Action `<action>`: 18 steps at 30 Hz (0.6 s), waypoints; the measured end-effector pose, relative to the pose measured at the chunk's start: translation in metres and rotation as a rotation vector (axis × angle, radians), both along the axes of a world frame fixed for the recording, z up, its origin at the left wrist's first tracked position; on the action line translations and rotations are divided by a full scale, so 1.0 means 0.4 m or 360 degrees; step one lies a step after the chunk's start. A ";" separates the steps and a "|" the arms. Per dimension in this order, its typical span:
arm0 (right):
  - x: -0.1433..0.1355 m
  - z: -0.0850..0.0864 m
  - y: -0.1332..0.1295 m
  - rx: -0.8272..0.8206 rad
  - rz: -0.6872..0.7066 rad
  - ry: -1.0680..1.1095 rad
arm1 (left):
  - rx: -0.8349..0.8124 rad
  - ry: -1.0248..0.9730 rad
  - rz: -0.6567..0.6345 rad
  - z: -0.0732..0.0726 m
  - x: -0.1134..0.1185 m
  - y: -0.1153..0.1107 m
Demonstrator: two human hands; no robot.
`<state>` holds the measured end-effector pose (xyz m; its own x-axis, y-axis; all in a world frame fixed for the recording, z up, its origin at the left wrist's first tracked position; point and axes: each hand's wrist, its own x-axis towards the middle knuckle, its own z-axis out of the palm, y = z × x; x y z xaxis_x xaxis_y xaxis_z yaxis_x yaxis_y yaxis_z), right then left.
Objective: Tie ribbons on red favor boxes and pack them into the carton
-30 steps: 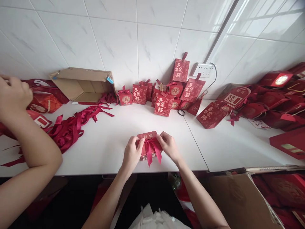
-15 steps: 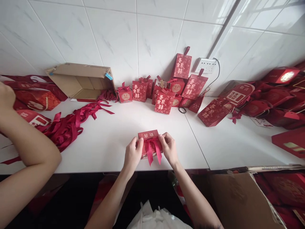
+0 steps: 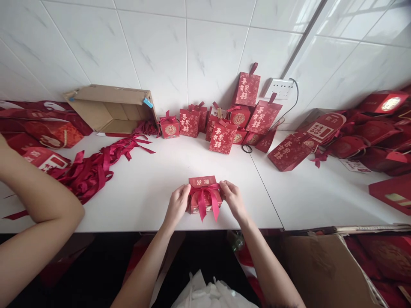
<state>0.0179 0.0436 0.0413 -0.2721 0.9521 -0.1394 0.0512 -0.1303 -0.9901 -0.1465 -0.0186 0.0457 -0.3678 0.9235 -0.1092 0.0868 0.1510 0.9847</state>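
Note:
A small red gift box (image 3: 202, 181) with gold lettering sits on the white table near its front edge. Across its front runs a pink-red ribbon bow (image 3: 205, 192), its two tails hanging down. At the box's left side, my left hand (image 3: 178, 202) is closed with thumb and fingers pinched at the bow's left loop. My right hand (image 3: 233, 199) pinches the right loop, just off the box's right side. The fingertips of both hands are partly hidden.
Loose ribbons (image 3: 93, 171) lie in a heap to the left, beside a co-worker's arm (image 3: 48, 196). Behind are an open cardboard box (image 3: 112, 107) and several red gift boxes (image 3: 221, 137). More red boxes (image 3: 372, 128) are piled at right; a carton (image 3: 321, 265) stands below the edge.
Both hands have drawn slightly outward from the box's front, and the bow's loops look wider. My left thumb no longer lies over the box front.

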 end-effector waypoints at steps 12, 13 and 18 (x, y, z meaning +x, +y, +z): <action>0.044 -0.016 0.034 0.0821 0.0820 -0.0321 | 0.0121 0.0285 0.0018 0.060 0.008 -0.017; 0.042 -0.014 0.025 0.0917 0.0731 -0.0361 | 0.0215 0.0414 0.0050 0.070 0.017 -0.021; 0.064 0.047 -0.035 0.1426 0.0202 -0.0466 | 0.1056 0.1276 -0.0018 0.128 0.087 -0.045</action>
